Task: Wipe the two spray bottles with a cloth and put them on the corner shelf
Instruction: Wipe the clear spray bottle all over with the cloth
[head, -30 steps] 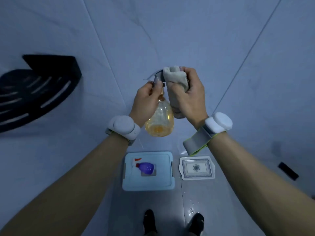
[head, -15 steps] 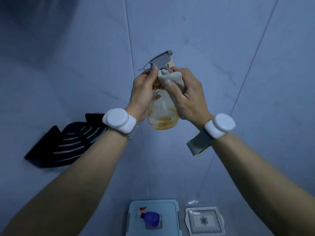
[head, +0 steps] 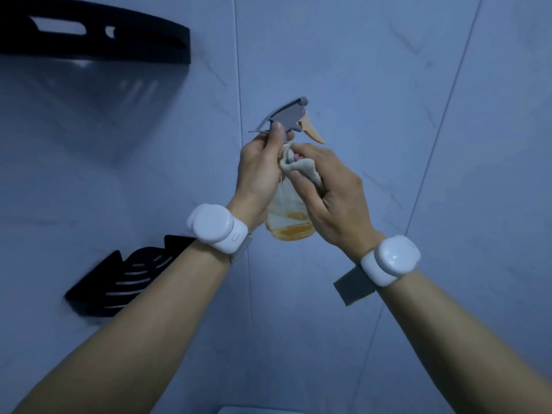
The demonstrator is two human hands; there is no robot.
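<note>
A clear spray bottle (head: 291,228) with orange liquid at its bottom and a grey trigger head hangs upright in front of the tiled wall corner. My left hand (head: 263,171) grips its neck, thumb up against the grey head. My right hand (head: 331,192) presses a beige cloth (head: 301,170) against the bottle's shoulder. Two black corner shelves are on the left wall: a lower one (head: 119,282) beside my left forearm and an upper one (head: 98,37) at the top left. The second bottle is out of view.
Grey-blue tiled walls meet in a corner seam behind the bottle. The edge of a light blue lid (head: 254,410) shows at the bottom of the frame. White bands sit on both wrists.
The view has tilted upward: the upper shelf has come into view, and the blue box with the purple bottle has dropped out of frame. The cloth has slid from the trigger head down to the bottle's shoulder.
</note>
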